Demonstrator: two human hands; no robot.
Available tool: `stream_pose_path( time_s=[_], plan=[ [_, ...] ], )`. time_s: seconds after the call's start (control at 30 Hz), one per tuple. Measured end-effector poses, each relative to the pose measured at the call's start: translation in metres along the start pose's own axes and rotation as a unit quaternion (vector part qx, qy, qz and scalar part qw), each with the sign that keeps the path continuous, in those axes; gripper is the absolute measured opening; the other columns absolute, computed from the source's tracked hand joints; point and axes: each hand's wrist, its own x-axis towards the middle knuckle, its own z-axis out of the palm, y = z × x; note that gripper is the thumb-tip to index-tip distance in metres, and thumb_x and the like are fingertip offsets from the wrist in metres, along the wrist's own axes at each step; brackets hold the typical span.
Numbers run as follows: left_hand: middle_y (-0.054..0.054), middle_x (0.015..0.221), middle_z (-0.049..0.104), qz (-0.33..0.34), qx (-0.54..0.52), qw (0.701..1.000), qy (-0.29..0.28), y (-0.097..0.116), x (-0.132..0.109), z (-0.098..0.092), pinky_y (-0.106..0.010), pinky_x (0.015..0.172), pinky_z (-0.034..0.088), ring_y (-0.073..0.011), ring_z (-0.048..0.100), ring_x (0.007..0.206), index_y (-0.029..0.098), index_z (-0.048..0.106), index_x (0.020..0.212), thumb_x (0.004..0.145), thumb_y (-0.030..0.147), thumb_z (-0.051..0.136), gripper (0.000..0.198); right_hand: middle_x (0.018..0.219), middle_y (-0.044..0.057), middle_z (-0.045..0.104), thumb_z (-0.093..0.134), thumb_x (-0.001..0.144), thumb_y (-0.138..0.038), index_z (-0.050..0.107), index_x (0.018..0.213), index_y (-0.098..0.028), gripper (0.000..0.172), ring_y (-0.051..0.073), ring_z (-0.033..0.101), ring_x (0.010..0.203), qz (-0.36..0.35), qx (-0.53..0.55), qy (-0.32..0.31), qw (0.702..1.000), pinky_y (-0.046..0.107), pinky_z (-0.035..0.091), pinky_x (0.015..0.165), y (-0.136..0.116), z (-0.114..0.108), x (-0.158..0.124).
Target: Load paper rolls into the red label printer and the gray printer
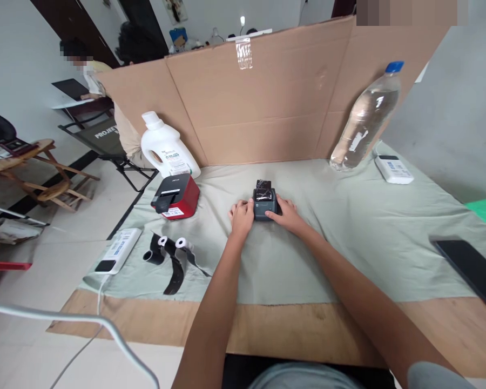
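Note:
A small dark portable printer (264, 209) sits on the cloth in front of me, with a shiny black strip (264, 190) sticking up from its top. My left hand (242, 215) is closed against the printer's left side, fingers curled. On the opposite side, my right hand (287, 213) grips it, its thumb over the front and its fingers along the right edge. To the left lie several paper rolls (181, 244), some black and partly unwound. Behind them stands a red and black printer (178, 195) with a dark flap at its front.
A cardboard screen (263, 108) closes off the back. A white jug (166, 146) and a tall water bottle (368, 119) lean near it. White power strips (119, 249) lie left and right; a phone (472, 270) is at far right. A person (121, 116) sits beyond.

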Motion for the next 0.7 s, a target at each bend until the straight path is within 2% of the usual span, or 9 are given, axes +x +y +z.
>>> stream_pose_path(
  time_s=[0.27, 0.47, 0.7],
  plan=[
    [-0.008, 0.129, 0.067, 0.013, 0.007, 1.0, 0.004, -0.0003, -0.0011, 0.0004, -0.05, 0.111, 0.034, -0.03, 0.052, 0.123, 0.027, 0.076, 0.098, 0.107, 0.049, 0.025, 0.057, 0.135, 0.016, 0.063, 0.058, 0.083, -0.057, 0.043, 0.152, -0.017, 0.08, 0.04, 0.049, 0.127, -0.001, 0.008, -0.007, 1.0, 0.053, 0.035, 0.106, 0.001, 0.0002, 0.0011],
    [-0.008, 0.128, 0.066, 0.013, 0.015, 1.0, 0.003, 0.0005, -0.0013, 0.0, -0.047, 0.111, 0.033, -0.0286, 0.052, 0.124, 0.027, 0.076, 0.101, 0.107, 0.048, 0.027, 0.054, 0.141, 0.016, 0.06, 0.059, 0.083, -0.056, 0.044, 0.151, -0.017, 0.08, 0.042, 0.049, 0.129, -0.002, 0.003, -0.007, 1.0, 0.054, 0.034, 0.106, 0.0014, 0.0002, 0.0016],
    [-0.007, 0.129, 0.067, 0.017, 0.013, 1.0, -0.003, -0.0003, 0.0004, -0.0012, -0.048, 0.11, 0.032, -0.0289, 0.052, 0.124, 0.026, 0.076, 0.102, 0.107, 0.046, 0.027, 0.053, 0.139, 0.015, 0.062, 0.058, 0.083, -0.056, 0.044, 0.15, -0.017, 0.079, 0.041, 0.049, 0.126, -0.002, 0.012, -0.02, 1.0, 0.052, 0.034, 0.106, -0.0008, -0.0019, 0.0013]
  ],
)
